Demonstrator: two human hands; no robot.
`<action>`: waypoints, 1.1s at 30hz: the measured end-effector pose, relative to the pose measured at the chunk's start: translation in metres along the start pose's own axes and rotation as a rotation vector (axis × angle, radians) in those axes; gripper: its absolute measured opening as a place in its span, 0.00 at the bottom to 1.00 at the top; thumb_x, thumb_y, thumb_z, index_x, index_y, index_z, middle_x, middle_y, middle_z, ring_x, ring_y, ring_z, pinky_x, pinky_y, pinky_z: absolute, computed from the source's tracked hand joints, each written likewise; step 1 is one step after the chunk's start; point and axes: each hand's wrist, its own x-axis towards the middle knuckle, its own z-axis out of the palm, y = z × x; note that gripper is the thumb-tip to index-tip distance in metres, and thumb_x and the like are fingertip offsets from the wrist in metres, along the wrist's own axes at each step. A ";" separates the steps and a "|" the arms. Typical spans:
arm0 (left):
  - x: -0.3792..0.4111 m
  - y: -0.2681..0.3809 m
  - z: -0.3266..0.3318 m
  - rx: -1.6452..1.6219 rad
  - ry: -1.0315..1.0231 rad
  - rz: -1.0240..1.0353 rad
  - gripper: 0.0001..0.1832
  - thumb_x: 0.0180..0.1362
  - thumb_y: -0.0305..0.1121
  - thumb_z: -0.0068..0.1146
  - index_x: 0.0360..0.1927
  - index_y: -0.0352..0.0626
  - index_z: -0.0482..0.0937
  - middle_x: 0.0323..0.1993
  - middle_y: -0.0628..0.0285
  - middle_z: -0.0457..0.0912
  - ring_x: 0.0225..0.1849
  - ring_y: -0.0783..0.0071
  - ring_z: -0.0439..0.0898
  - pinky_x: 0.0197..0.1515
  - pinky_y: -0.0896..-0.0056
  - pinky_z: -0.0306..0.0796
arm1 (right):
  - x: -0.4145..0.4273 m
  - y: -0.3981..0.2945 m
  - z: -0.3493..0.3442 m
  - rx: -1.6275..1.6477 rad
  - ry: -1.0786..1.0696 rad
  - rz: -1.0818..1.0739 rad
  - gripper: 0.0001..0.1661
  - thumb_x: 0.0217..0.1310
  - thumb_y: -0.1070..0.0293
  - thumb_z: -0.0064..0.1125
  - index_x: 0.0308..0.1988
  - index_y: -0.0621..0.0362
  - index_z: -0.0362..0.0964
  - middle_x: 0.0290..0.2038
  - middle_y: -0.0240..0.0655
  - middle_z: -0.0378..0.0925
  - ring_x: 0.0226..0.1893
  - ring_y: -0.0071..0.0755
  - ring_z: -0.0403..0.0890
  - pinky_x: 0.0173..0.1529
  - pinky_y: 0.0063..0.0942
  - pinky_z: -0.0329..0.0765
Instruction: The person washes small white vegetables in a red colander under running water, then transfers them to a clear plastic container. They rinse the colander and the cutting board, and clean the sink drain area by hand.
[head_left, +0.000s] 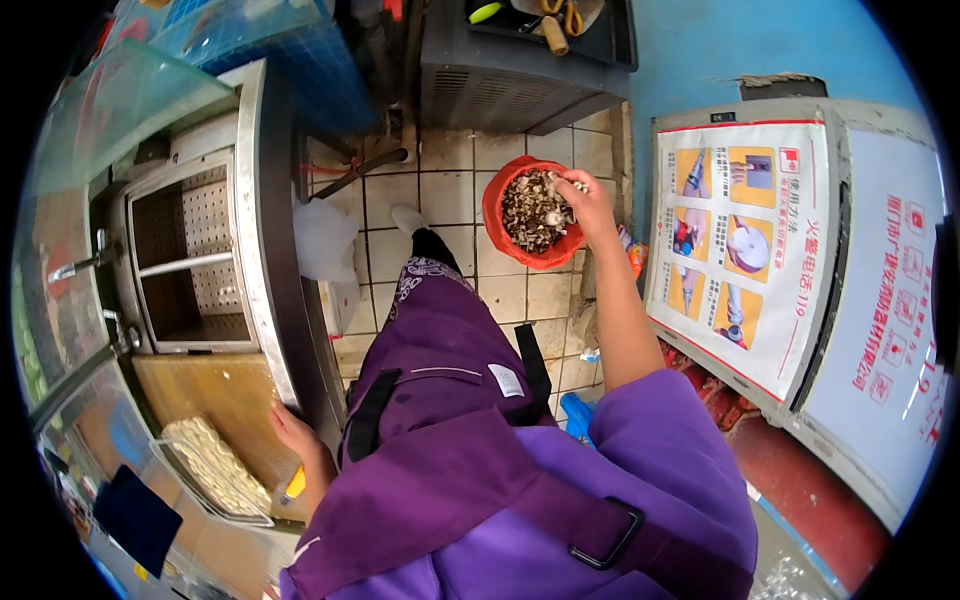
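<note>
My right hand (581, 199) is over the right part of a bin with a red plastic liner (496, 217), its fingers bent around something pale. Chopped dark and whitish scraps (531, 206) fill the bin. On the left, my left hand (294, 429) rests at the edge of a tan board (217, 382) with nothing seen in it. A wire-rimmed tray (214, 510) on this board bears pale, lumpy pieces (210, 457). Beside my left wrist lies a tool with a yellow handle (295, 484).
A metal frame with a perforated basin (184, 255) adjoins the board. White floor tiles (442, 187) surround the bin. A dark metal cabinet (517, 90) bears a tray with scissors (574, 19). A fire-hose cabinet (739, 247) stands right; a white bag (324, 232) is left.
</note>
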 end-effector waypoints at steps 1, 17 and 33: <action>0.003 0.001 0.001 -0.012 -0.001 0.006 0.20 0.60 0.44 0.42 0.35 0.33 0.71 0.31 0.60 0.72 0.33 0.74 0.66 0.40 0.73 0.62 | 0.016 0.051 -0.007 -0.254 0.109 -0.030 0.20 0.49 0.56 0.57 0.37 0.60 0.72 0.38 0.41 0.76 0.40 0.37 0.76 0.46 0.29 0.70; -0.006 0.015 0.003 -0.062 0.121 -0.080 0.17 0.60 0.43 0.43 0.23 0.42 0.71 0.19 0.72 0.67 0.25 0.83 0.62 0.29 0.80 0.58 | 0.038 -0.060 0.105 0.771 -0.284 0.231 0.14 0.60 0.65 0.46 0.38 0.66 0.69 0.35 0.42 0.76 0.34 0.31 0.77 0.40 0.26 0.75; 0.002 0.058 0.026 0.442 0.560 -0.283 0.13 0.56 0.40 0.47 0.25 0.41 0.74 0.22 0.57 0.73 0.23 0.59 0.71 0.27 0.62 0.64 | 0.041 -0.169 0.602 -1.389 -1.650 -1.289 0.20 0.48 0.60 0.56 0.42 0.58 0.70 0.47 0.41 0.70 0.50 0.42 0.67 0.49 0.35 0.70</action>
